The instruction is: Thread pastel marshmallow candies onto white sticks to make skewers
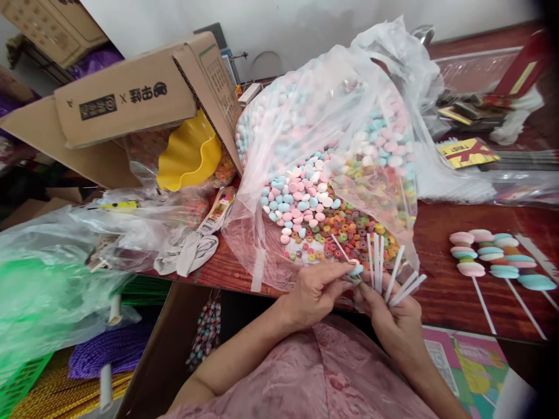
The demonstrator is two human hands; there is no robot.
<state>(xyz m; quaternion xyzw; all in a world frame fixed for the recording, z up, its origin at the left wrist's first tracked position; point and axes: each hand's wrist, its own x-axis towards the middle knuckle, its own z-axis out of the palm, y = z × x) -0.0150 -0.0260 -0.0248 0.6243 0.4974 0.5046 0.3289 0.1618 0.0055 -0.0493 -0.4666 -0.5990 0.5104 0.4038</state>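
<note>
My left hand pinches a small pastel bead in pale blue, white and pink between thumb and forefinger. A thin white stick slants up from the bead; whether it passes through, I cannot tell. Several white sticks fan out from my closed right hand, whose fingertips meet those of the left. Just beyond both hands, an opened clear plastic bag holds pastel round beads and small coloured rings. My fingers partly hide the held bead.
On the right lie stacked pastel macaron-shaped pieces on white sticks. A cardboard box with a yellow wavy bowl stands at left, near a grey cloth. Purple cords lie below. A yellow label sits at back right.
</note>
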